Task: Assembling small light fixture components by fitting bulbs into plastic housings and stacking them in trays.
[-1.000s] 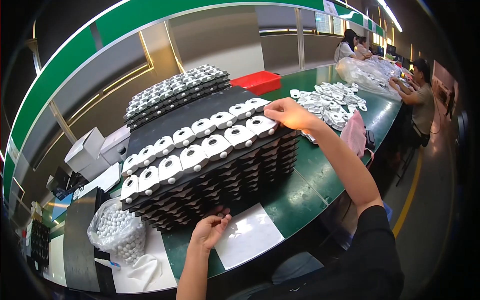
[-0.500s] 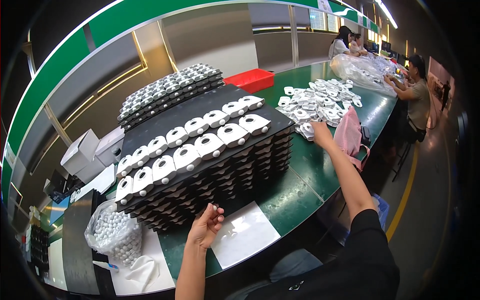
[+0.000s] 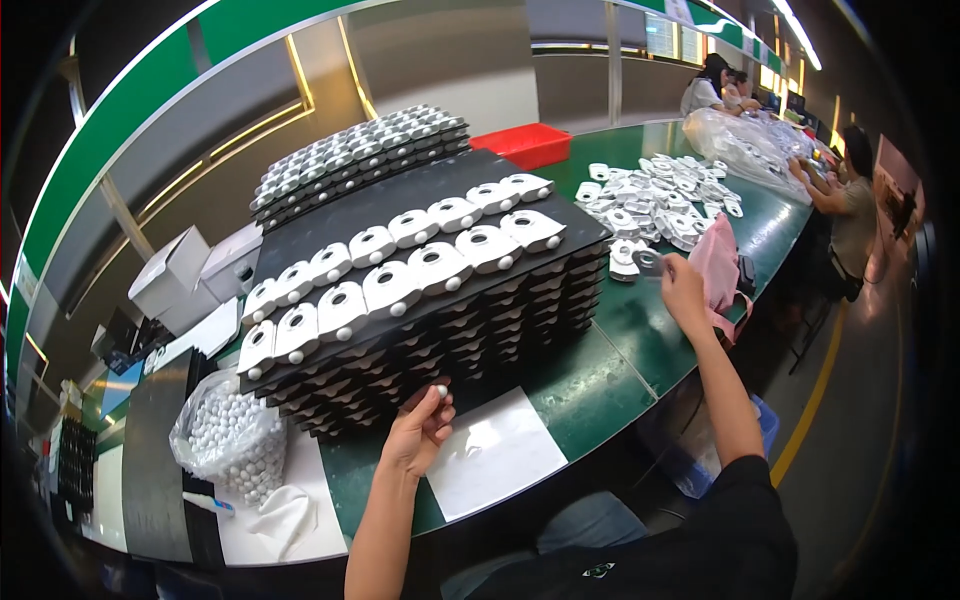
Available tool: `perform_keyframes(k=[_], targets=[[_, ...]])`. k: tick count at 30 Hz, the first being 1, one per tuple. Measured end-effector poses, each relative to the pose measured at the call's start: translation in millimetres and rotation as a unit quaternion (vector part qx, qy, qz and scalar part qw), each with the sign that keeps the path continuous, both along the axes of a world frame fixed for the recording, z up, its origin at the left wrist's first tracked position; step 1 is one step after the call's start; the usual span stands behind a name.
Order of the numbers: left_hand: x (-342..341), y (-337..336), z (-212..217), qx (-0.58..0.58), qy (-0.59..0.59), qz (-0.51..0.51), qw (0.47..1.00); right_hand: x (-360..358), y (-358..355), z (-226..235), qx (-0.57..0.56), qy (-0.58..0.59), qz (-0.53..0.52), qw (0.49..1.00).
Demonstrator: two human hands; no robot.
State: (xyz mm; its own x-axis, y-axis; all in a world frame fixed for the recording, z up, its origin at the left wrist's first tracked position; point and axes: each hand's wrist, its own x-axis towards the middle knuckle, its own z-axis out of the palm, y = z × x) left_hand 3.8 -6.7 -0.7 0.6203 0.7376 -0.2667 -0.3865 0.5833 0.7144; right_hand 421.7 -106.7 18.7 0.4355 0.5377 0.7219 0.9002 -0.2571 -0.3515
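My left hand (image 3: 418,432) pinches a small white ball (image 3: 442,391) between thumb and fingertips, in front of the tray stack. Out to the right, my right hand (image 3: 683,288) grips a white plastic part with a round hole (image 3: 648,263), somewhat blurred, beside the loose pile of like white parts (image 3: 650,198). Stacked black trays (image 3: 520,320) stand before me, and the top one bears two rows of white parts (image 3: 385,285) with white balls at their edges. At the left, a clear plastic bag (image 3: 228,440) is full of white balls.
Behind stands another loaded tray stack (image 3: 360,160), with a red bin (image 3: 522,146) beside it. A pink cloth bag (image 3: 716,258) lies right of the pile. A white sheet (image 3: 497,455) lies near the table's front edge. Other people (image 3: 848,200) sit farther along the table.
My right hand has drawn back from the pile toward me with a white part in it. The left hand still holds the ball, slightly higher. The whole view has shifted a little.
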Motion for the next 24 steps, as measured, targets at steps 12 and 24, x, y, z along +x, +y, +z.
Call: perform_keyframes(k=[12,24], targets=[[0.9,1.3,1.1,0.026,-0.015,0.010,0.999,-224.2,-26.5,-24.0,-0.098,0.534,0.445,0.712],[-1.3,4.2,-1.1,0.014,-0.038,0.009,0.999,-260.1,-7.9,-39.2,-0.167,0.388,0.445,0.789]])
